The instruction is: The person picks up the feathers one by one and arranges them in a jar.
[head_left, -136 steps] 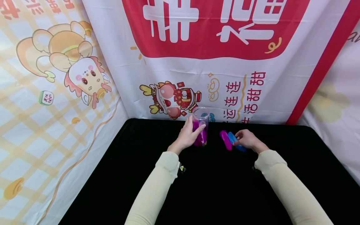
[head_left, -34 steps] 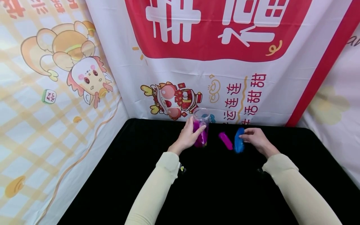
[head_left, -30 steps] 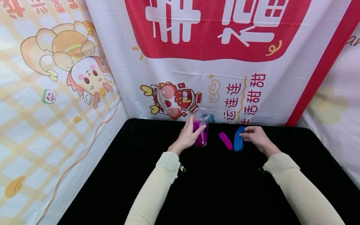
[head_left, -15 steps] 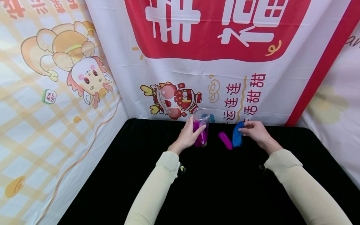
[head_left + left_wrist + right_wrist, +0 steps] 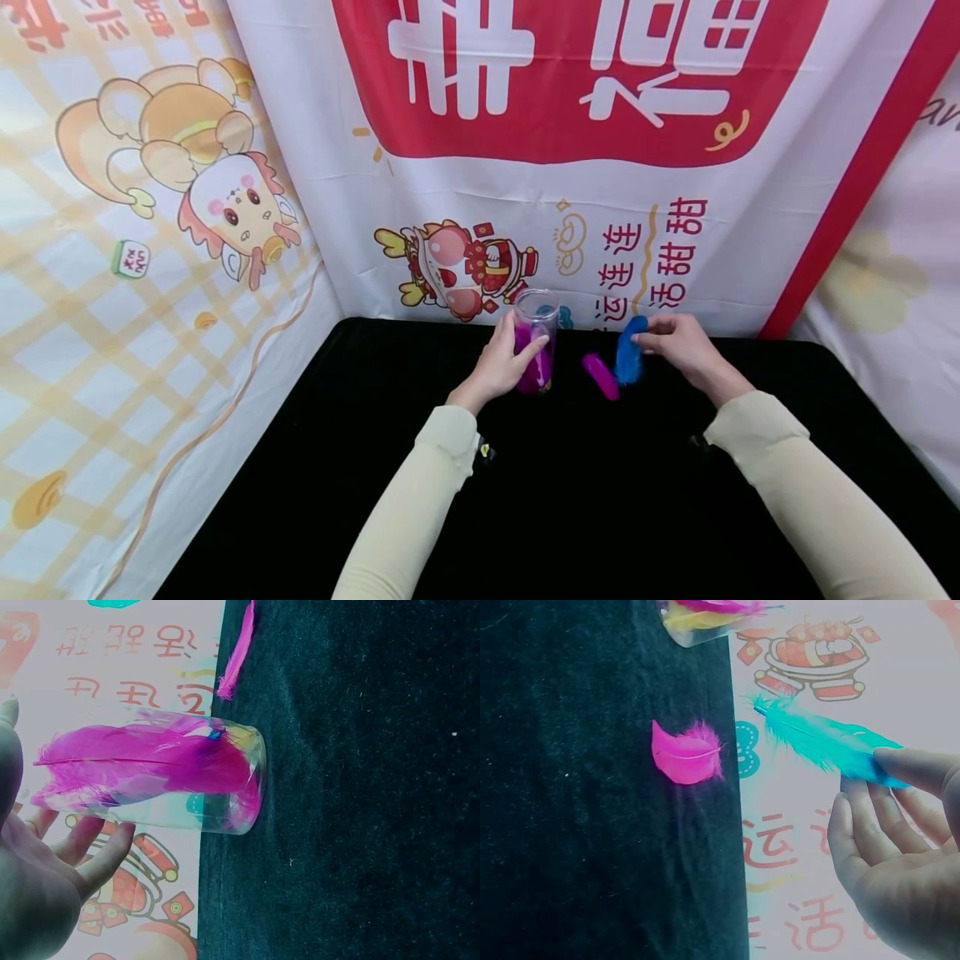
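My left hand grips a clear cylindrical cup near the back of the table. Inside it, pressed to the wall, are magenta feathers, with bits of yellow and blue at the bottom end. My right hand pinches one tip of a blue feather between thumb and fingers; the feather hangs down to the left. In the right wrist view the blue feather shows its fluffy quill end pointing away from the hand. A magenta feather lies on the table between the cup and the blue feather.
A black cloth covers the table. Behind its back edge hangs a printed white and red banner, and a patterned cloth wall stands at the left.
My right hand first reached down to the blue feather beside the magenta one, then lifted it by its tip and moved slightly up and away. The left hand and cup stay put.
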`<state>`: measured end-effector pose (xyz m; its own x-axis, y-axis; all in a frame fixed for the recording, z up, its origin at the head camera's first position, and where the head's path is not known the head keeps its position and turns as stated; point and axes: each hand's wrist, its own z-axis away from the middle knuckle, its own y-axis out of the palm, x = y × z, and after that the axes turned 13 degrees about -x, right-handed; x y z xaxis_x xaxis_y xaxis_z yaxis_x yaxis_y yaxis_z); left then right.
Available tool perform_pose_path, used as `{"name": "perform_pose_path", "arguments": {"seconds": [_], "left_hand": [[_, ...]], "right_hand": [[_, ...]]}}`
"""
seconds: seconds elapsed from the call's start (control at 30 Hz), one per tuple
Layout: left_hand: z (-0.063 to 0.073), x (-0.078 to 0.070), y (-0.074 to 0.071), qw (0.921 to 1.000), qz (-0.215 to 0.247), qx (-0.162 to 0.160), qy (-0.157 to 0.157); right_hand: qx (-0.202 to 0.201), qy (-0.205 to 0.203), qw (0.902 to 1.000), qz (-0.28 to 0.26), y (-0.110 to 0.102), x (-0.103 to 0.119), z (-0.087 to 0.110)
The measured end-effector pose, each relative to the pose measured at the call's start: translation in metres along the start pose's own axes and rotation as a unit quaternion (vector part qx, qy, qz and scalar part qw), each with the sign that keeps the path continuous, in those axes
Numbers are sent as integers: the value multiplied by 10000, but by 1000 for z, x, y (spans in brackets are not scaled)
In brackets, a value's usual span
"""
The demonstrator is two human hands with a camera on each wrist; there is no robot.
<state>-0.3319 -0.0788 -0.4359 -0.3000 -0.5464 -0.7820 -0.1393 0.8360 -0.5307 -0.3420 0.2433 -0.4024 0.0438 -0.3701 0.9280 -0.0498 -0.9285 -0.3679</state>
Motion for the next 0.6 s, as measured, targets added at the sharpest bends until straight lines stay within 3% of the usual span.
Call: {"name": "perform_pose_path", "arguments": {"seconds": [0.6], "left_hand": [[-1, 0, 0, 10000, 40, 15, -39]], "right_hand": [[-78, -225, 9997, 60, 0, 27, -3]]}}
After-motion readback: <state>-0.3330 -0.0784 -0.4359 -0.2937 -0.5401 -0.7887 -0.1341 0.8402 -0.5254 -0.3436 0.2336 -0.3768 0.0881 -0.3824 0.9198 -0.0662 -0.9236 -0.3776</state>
